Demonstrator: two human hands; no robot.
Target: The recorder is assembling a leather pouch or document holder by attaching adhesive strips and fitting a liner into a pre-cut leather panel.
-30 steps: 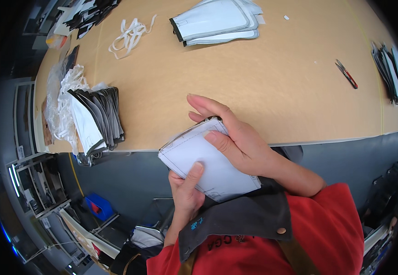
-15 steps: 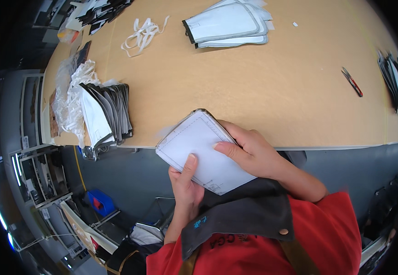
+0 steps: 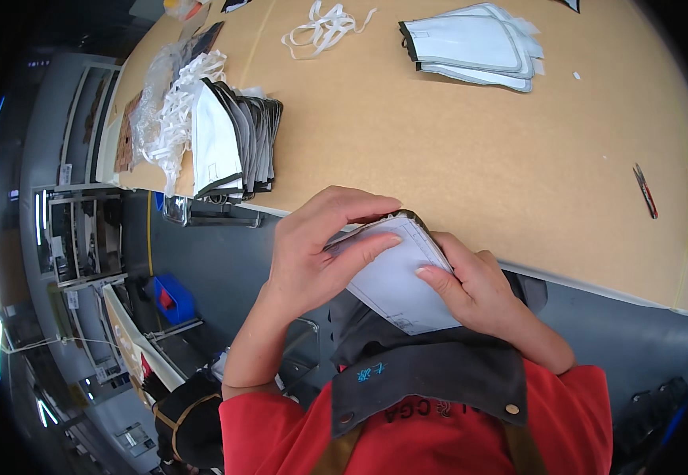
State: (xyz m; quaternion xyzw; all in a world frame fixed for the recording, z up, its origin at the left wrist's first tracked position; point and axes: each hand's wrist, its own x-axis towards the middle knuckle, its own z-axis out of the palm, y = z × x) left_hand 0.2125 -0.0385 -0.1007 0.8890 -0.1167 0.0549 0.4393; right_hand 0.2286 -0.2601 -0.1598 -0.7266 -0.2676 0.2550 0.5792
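Note:
A white panel [image 3: 399, 289] with a dashed outline and a dark edge along its top is held in front of my apron, just off the table's front edge. My left hand [image 3: 316, 253] grips its upper left corner, thumb on the white face and fingers over the far edge. My right hand [image 3: 482, 293] pinches the right side, thumb on the face and fingers behind. Whether the panel is one piece or several layers, I cannot tell. Nearest to my left hand on the table stands a bundle of similar white and grey panels [image 3: 217, 142] with dark edges.
White strips [image 3: 182, 115] and clear plastic lie left of the bundle on the brown table [image 3: 439, 150]. Farther off are a loose white ribbon [image 3: 324, 30] and more pale panels [image 3: 471, 43]. Red-handled thread snips [image 3: 646, 194] lie at right. A blue bin [image 3: 173, 299] stands on the floor.
My left hand has moved from the panel's lower left edge up to its upper left corner. My right hand keeps its grip on the right side. The view has turned, shifting the table's things.

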